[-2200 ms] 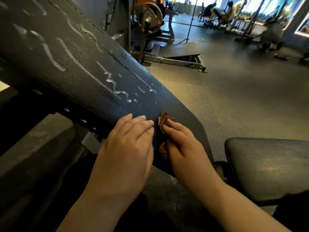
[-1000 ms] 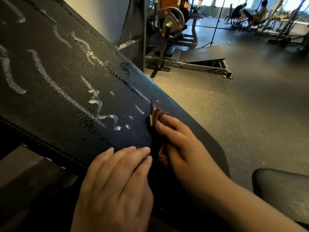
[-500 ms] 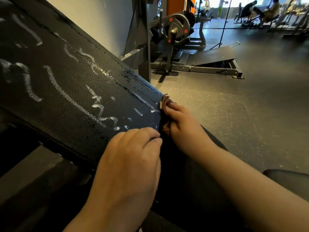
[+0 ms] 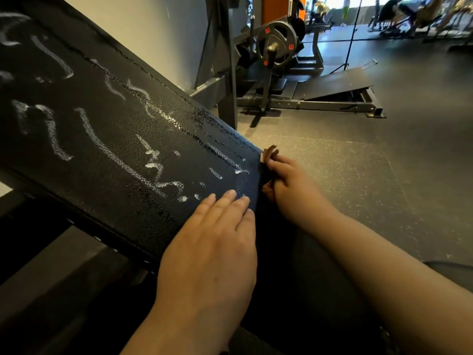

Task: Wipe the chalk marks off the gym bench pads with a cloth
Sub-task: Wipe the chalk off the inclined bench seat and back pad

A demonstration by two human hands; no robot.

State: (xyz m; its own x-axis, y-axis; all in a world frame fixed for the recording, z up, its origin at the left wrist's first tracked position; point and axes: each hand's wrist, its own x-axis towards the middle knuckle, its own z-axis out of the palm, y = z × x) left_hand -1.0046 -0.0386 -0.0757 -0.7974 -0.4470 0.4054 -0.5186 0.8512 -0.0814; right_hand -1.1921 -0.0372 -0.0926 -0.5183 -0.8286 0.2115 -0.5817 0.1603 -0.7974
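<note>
The pad (image 4: pixel 115 139) slopes across the room, black and pebble-grained, glossy in patches near its far edge. The left hand (image 4: pixel 212 252) lies flat on its lower end, fingers straight, holding nothing. In the last couple of seconds the right hand (image 4: pixel 289 183) has slid up the pad's end to the far corner. Its fingers are curled round a small brown cloth (image 4: pixel 270 152), bunched, only its tip showing. That pass ran along the edge, so I'd say little is done: the chalk marks (image 4: pixel 153 160) — thin, crumbly white squiggles — still cover most of the face, the nearest just beside the left fingertips.
</note>
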